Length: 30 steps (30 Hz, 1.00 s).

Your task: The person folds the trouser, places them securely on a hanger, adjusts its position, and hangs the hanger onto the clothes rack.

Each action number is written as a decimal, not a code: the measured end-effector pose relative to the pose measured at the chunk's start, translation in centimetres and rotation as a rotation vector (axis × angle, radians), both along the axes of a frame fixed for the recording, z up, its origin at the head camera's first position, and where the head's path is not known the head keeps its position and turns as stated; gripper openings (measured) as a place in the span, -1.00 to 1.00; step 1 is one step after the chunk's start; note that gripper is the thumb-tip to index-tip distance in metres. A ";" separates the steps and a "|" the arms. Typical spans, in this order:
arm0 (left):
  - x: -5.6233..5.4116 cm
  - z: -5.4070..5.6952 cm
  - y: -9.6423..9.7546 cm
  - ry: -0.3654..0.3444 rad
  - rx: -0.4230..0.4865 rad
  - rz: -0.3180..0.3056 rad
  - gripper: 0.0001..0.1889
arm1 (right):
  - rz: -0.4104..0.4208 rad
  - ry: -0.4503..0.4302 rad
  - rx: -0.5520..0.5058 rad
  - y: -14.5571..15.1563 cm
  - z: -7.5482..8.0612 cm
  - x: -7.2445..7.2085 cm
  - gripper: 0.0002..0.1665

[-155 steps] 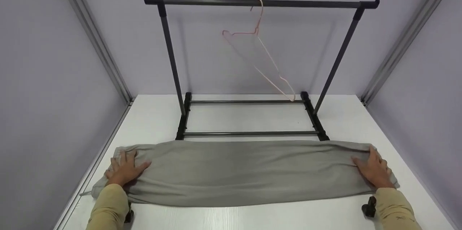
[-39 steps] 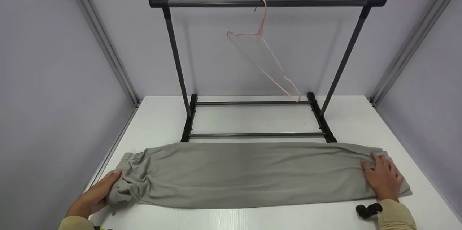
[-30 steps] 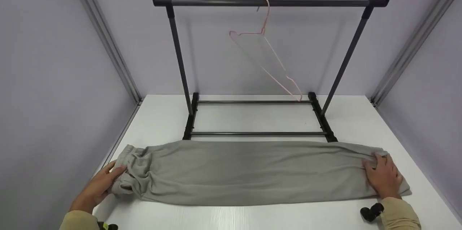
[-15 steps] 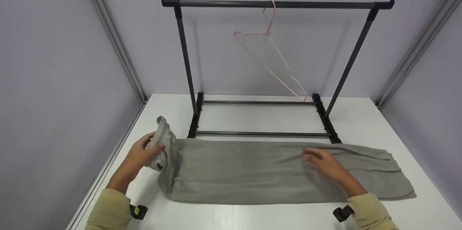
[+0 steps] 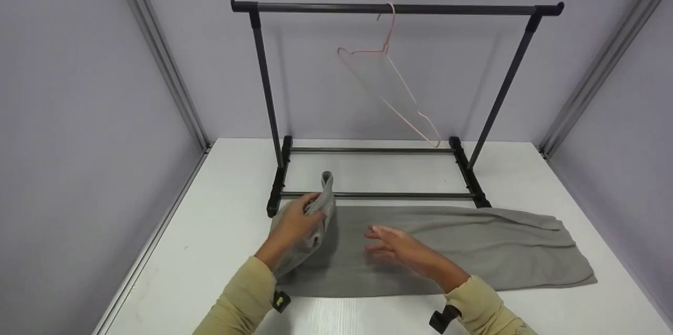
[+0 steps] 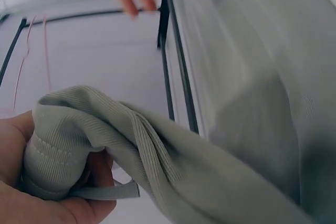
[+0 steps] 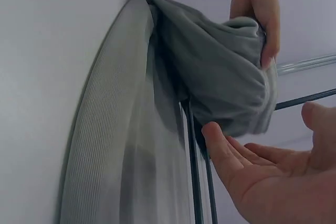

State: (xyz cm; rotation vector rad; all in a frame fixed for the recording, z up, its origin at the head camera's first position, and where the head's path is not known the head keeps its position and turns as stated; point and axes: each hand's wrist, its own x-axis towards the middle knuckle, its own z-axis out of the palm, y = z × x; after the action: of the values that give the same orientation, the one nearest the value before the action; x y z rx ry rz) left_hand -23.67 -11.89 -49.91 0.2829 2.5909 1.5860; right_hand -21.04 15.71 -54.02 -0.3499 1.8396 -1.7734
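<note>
Grey trousers lie lengthwise along the front of the table, folded into a long strip. My left hand grips their stitched elastic waistband, raised and folded over toward the middle of the strip. A flat drawstring hangs by the left fingers. My right hand holds nothing, its fingers extended over the middle of the cloth. In the right wrist view, the right fingertips are close to the lifted waist end.
Behind the trousers stands a black garment rack, its base bars just beyond the cloth. One pink hanger hangs from its top rail. Pale walls enclose the white table at the back and sides.
My left hand has taken hold of the waist end, lifted it and carried it right over the strip. My right hand has left the far right end and moved left to the middle.
</note>
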 end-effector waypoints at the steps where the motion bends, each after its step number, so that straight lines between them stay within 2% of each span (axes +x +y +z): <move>1: 0.1 -0.2 1.1 0.000 -0.009 -0.017 -0.50 | -0.023 -0.025 -0.031 -0.4 -0.2 -0.1 -0.20; 4: 0.1 -0.7 4.0 0.015 0.011 -0.093 -0.51 | -0.103 -0.109 -0.155 -1.2 -0.4 -0.4 -0.13; 8: 0.1 -1.2 7.0 0.035 0.028 -0.179 -0.53 | -0.184 -0.181 -0.299 -1.6 -0.6 -0.9 -0.20; 10: 0.4 -1.2 8.2 0.041 0.014 -0.216 -0.52 | -0.223 -0.213 -0.337 -1.5 -0.7 -1.1 -0.26; 13: 1.0 -1.3 9.6 0.078 0.018 -0.316 -0.47 | -0.299 -0.263 -0.350 -1.0 -1.1 -1.5 -0.27; 17: 2.0 -1.6 10.3 0.056 0.099 -0.438 -0.33 | -0.395 -0.312 -0.302 -0.2 -1.4 -1.9 -0.21; 21: 2.5 -2.0 9.8 0.039 0.202 -0.459 -0.37 | -0.442 -0.359 -0.333 0.4 -1.6 -2.1 -0.36; 23: 2.7 -2.3 9.2 0.058 0.205 -0.447 -0.40 | -0.465 -0.368 -0.342 0.6 -1.8 -2.2 -0.48; 24: 2.8 -2.5 8.9 0.069 0.181 -0.433 -0.41 | -0.473 -0.359 -0.336 0.7 -1.8 -2.3 -0.52; 26: 3.0 -2.9 8.1 0.113 0.077 -0.407 -0.38 | -0.494 -0.342 -0.314 1.0 -1.9 -2.4 -0.58; 30: 3.6 -4.4 6.9 0.208 -0.244 -0.369 -0.13 | -0.489 -0.323 -0.290 1.5 -1.7 -2.5 -0.65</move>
State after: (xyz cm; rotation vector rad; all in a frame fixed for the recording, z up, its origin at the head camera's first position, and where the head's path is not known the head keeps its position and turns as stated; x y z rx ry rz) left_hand -20.05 -4.94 -54.27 0.8849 2.6396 1.1591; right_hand -23.52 17.18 -55.70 0.2983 1.5202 -2.2723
